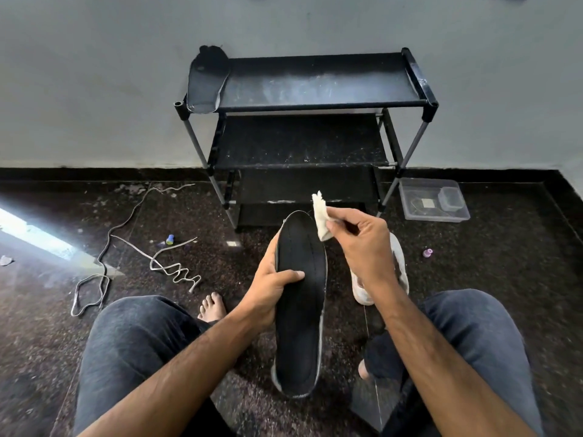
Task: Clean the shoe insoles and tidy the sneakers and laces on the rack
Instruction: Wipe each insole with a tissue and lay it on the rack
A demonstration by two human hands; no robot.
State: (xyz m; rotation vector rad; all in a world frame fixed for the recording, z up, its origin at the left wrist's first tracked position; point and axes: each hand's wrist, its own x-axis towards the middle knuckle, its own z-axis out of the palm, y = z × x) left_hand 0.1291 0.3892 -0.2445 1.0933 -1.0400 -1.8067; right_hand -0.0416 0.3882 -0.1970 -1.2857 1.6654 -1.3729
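A seated person's left hand [273, 290] grips a black insole [301, 298] above the floor; right-hand [362, 244] fingers pinch a white wipe [320, 216] at its toe. A clear tub [433, 200] beside the rack [303, 121] holds small items.

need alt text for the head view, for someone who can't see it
A seated person's left hand holds a black insole while the right hand pinches a white cloth at its toe. Ahead, a black rack holds another insole; laces lie on the floor.

One head-worn wide view looks forward and down, close over the lap.
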